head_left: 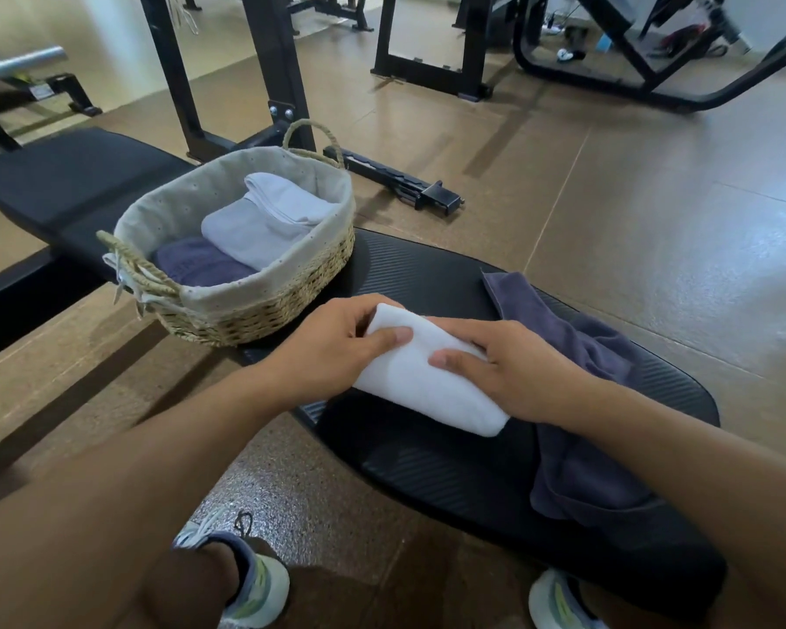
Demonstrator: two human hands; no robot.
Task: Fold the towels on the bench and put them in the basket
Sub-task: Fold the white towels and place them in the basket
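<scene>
A folded white towel (427,388) lies across the black bench pad (427,465), just in front of me. My left hand (332,342) grips its far left end, thumb on top. My right hand (513,370) holds its right side, thumb pressed on the top face. A dark purple towel (581,447) lies loose and crumpled on the bench under my right forearm. The woven basket (264,311) with a beige liner stands on the bench to the left, holding folded pale towels (264,220) and a folded purple one (200,265).
Black gym machine frames (273,74) stand on the brown floor behind the basket, and a black bar part (400,179) lies on the floor beside it. My shoes (255,587) are on the floor below the bench's near edge.
</scene>
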